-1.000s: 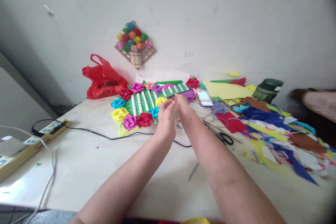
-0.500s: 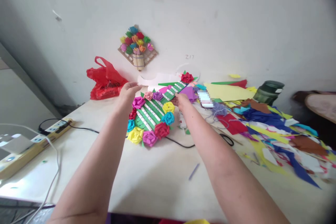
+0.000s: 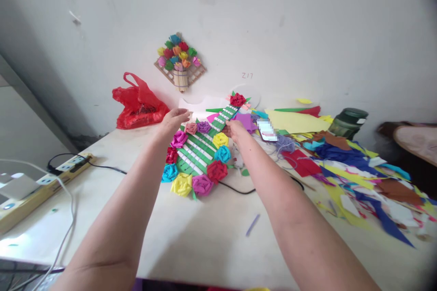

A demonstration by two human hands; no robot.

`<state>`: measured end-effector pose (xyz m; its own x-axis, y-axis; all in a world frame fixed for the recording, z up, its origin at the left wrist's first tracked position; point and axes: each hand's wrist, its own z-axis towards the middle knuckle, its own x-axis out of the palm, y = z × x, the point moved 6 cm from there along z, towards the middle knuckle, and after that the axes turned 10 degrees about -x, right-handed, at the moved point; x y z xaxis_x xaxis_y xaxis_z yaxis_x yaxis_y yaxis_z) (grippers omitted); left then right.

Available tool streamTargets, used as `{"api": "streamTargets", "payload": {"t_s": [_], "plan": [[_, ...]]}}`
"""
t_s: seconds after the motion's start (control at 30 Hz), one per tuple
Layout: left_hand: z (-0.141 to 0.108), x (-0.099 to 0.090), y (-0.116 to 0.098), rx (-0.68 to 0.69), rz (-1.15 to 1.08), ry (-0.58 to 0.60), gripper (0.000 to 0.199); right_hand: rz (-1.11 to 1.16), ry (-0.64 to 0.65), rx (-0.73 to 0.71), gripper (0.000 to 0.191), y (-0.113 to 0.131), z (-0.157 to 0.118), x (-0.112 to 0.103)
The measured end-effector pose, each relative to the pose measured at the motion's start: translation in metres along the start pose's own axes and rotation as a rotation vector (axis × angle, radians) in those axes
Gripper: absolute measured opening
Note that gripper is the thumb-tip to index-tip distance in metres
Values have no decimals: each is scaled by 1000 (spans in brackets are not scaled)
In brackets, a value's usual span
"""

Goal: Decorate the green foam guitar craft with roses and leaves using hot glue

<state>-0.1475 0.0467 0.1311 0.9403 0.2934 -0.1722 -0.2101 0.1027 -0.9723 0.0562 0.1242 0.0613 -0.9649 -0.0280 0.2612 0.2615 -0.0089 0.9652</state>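
Note:
A guitar-shaped paper craft (image 3: 194,148), green with white strips across it, lies at a slant on the table, its neck pointing away to the right. Colourful paper roses ring its body, and a red paper rose (image 3: 238,99) sits on its head end. At the neck's right edge, my right hand (image 3: 235,131) has its fingers curled against it; the fingertips are partly hidden. My left hand (image 3: 175,118) hovers beyond the upper left of the body, fingers stretched out and holding nothing.
A red plastic bag (image 3: 139,104) stands back left, a power strip (image 3: 64,170) at the left edge. To the right lie a phone (image 3: 267,130), paper scraps (image 3: 362,168) and a dark green bottle (image 3: 348,122). A black cable (image 3: 239,190) passes by the craft.
The paper guitar has turned a little: its head end has swung left and its rose-ringed body slightly nearer. My left hand has shifted slightly right; my right hand has stayed at the neck.

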Motion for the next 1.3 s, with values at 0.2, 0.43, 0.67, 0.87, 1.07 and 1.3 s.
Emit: {"api": "streamTargets", "payload": {"t_s": [0.2, 0.43, 0.67, 0.87, 1.07, 1.3], "plan": [[8, 6, -6, 24, 86, 83, 34, 20, 23, 30, 15, -4, 4, 3], [31, 33, 3, 93, 419, 220, 27, 41, 69, 13, 13, -12, 7, 13], [41, 66, 4, 174, 795, 299, 28, 38, 98, -23, 9, -16, 7, 20], [69, 58, 12, 17, 786, 294, 47, 1, 138, -25, 13, -17, 4, 22], [65, 65, 18, -95, 741, 426, 25, 8, 206, -52, 12, -19, 6, 29], [65, 60, 20, -180, 608, 444, 27, 50, 324, -45, 19, -12, 0, 28]]}}
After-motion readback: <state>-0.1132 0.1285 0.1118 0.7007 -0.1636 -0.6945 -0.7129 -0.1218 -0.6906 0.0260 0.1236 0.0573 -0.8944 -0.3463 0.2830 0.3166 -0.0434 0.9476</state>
